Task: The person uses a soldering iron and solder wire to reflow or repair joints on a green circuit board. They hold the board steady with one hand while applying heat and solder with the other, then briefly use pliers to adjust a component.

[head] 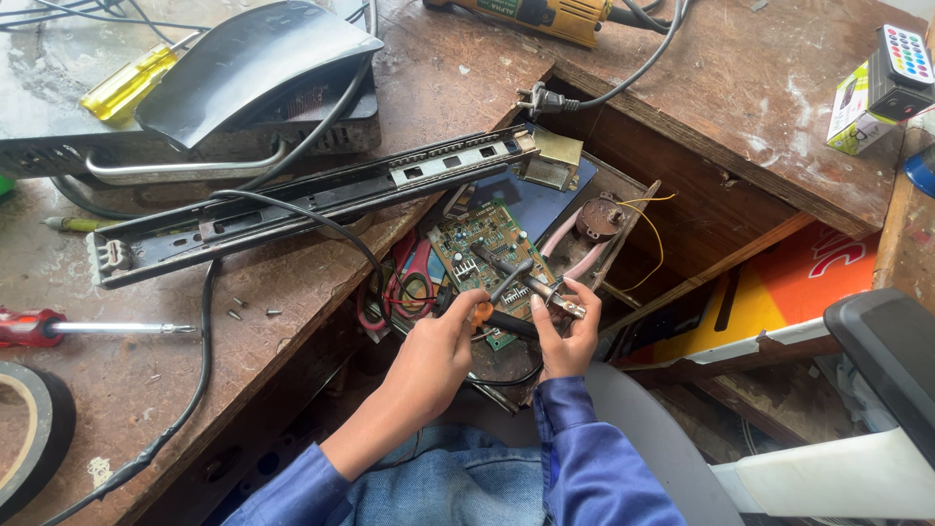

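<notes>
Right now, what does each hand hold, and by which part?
The left hand grips an orange-handled tool by its handle. The right hand pinches a small metal part by its near end, above the green circuit board.

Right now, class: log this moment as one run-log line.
left hand: grips dark tool handle | right hand: pinches small metal part | under hands: green circuit board | bench: red screwdriver

Two screwdrivers [127, 83] [93, 328], one circuit board [482, 248]

tape roll [29, 438] cut by left edge; circuit board [484, 255] lower part hidden behind hands [506, 341].
</notes>
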